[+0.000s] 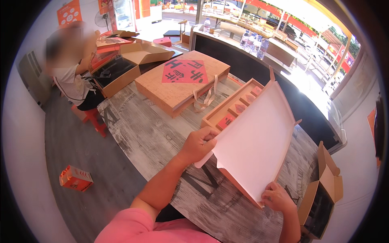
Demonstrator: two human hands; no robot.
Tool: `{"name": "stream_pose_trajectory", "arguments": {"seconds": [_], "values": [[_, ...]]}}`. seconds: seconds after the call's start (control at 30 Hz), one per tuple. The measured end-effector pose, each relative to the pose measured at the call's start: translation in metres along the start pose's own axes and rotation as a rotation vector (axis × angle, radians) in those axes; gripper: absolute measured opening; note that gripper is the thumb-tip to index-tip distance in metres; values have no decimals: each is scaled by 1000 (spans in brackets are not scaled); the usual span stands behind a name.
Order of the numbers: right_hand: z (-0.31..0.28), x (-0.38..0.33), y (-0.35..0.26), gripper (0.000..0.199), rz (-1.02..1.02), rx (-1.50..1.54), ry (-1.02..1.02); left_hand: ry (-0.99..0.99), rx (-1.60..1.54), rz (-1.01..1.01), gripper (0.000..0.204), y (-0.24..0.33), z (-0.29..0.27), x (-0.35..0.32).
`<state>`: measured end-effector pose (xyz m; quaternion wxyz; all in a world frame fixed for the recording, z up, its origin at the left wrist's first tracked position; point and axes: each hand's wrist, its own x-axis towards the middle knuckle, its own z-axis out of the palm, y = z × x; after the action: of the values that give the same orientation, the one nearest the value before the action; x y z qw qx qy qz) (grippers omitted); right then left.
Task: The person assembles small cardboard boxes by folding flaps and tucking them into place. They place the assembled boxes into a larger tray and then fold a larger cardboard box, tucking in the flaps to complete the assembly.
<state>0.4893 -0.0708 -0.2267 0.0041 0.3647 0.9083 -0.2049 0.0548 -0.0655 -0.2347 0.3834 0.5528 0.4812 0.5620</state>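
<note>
A cardboard box lid (255, 141) with a white inner face slants over the table in front of me. At its left edge my left hand (198, 144) is closed, thumb and curled fingers pinching the cardboard beside a side flap. My right hand (277, 196) grips the lid's near right corner. Beyond the lid, partly hidden by it, lies a shallow brown tray (208, 122) with dividers. Several red packets (240, 108) with dark markings lie in its compartments.
A large closed box (152, 91) with a red label and a ribbon handle stands farther left on the table (142, 133). Open cartons stand at far left (127, 77) and right (318, 210). Another person (75, 81) sits at left. A red-and-white box (75, 178) is on the floor.
</note>
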Motion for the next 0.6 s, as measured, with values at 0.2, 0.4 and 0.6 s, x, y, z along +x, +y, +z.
{"name": "stream_pose_trajectory", "arguments": {"seconds": [0.2, 0.4, 0.6], "values": [[2, -4, -11, 16, 54, -131, -20, -6, 21, 15, 21, -2, 4, 1], [12, -4, -19, 25, 299, 170, 144, -5, 11, 19, 20, -6, 0, 1], [32, -15, -7, 28, 182, 150, 383, 7, -15, 4, 21, -15, -2, 3]]}}
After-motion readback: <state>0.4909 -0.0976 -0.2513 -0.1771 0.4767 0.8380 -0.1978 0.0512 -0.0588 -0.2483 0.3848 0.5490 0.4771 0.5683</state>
